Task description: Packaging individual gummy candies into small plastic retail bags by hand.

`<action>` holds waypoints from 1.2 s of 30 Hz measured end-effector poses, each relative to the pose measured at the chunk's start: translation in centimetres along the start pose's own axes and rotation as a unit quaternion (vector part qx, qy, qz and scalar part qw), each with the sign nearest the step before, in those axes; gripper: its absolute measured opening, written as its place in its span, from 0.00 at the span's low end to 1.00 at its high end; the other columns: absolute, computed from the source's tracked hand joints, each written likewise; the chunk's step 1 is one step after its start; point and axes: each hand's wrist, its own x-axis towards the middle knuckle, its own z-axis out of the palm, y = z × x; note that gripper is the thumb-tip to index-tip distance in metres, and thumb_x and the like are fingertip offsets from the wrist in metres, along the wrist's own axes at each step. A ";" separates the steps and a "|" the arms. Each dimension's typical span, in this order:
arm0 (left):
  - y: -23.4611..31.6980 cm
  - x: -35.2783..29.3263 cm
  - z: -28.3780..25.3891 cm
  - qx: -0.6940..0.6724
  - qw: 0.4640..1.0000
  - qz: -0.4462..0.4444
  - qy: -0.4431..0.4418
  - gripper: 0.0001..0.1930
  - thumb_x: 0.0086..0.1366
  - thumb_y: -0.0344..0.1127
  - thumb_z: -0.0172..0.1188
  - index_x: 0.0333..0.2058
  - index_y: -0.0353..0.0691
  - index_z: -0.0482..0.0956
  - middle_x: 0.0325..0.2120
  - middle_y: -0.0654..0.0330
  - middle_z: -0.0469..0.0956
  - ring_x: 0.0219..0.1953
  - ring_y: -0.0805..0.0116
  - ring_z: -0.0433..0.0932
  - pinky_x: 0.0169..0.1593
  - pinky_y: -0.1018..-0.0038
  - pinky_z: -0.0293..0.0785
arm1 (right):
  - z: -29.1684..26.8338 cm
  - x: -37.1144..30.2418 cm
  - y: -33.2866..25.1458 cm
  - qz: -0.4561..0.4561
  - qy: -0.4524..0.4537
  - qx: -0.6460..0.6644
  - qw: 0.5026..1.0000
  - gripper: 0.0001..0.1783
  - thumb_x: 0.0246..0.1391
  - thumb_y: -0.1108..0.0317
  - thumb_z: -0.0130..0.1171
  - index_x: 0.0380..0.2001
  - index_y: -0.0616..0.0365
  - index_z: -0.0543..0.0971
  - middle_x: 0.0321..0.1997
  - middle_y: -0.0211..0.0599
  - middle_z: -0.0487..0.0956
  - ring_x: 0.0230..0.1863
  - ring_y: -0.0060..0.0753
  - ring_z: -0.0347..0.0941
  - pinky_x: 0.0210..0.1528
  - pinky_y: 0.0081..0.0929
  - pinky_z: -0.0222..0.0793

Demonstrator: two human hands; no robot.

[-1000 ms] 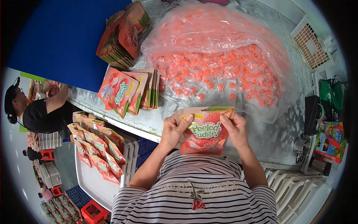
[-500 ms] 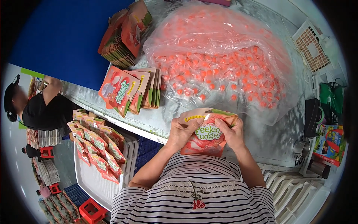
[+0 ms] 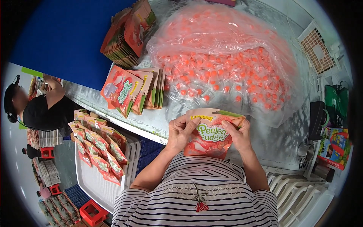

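A pink and red candy pouch [image 3: 208,140] is held upright in front of my chest, its printed front toward me. My left hand [image 3: 182,132] pinches its upper left side between thumb and fingers. At the upper right side, my right hand [image 3: 238,133] grips it the same way. Beyond the pouch, wrapped red-orange candies [image 3: 227,75] spill from a large clear plastic bag [image 3: 215,26] on the table. Several flat pouches [image 3: 123,90] lie fanned near the table's left edge, and a thick stack of pouches [image 3: 124,38] stands behind them.
A white tray [image 3: 89,181] at the lower left bears several filled pouches [image 3: 100,142]. A blue board [image 3: 60,38] covers the far left. White trays [image 3: 298,196] are stacked at the lower right. A metal cup [image 3: 304,149] and a white basket [image 3: 317,47] stand right. Another person [image 3: 45,109] is at left.
Both hands have shifted slightly on the pouch's upper sides, and the thumbs have moved farther apart. More of the pouch's printed front shows now.
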 end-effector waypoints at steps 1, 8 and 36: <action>-0.1 0.0 -0.2 0.000 1.000 -0.009 -0.012 0.06 0.66 0.30 0.59 0.35 0.33 0.82 0.26 0.67 0.80 0.27 0.84 0.71 0.32 0.83 0.70 | 0.0 0.0 0.1 0.007 -0.001 0.020 1.000 0.10 0.56 0.74 0.59 0.39 0.68 0.82 0.31 0.31 0.83 0.30 0.13 0.75 0.33 0.15 0.72; 2.4 0.8 1.4 -0.024 0.994 -0.066 -0.082 0.13 0.60 0.32 0.66 0.41 0.33 0.82 0.30 0.63 0.82 0.30 0.82 0.76 0.33 0.82 0.73 | -0.1 0.3 0.0 0.071 -0.081 0.103 0.989 0.10 0.55 0.77 0.60 0.41 0.67 0.81 0.34 0.30 0.83 0.34 0.14 0.75 0.37 0.14 0.72; 1.3 0.4 0.3 0.040 0.999 0.003 -0.009 0.10 0.68 0.33 0.56 0.38 0.30 0.81 0.27 0.66 0.79 0.30 0.83 0.71 0.34 0.82 0.70 | -0.9 0.2 1.1 -0.004 -0.006 -0.027 1.000 0.10 0.57 0.73 0.60 0.39 0.68 0.82 0.31 0.31 0.84 0.29 0.11 0.73 0.32 0.14 0.70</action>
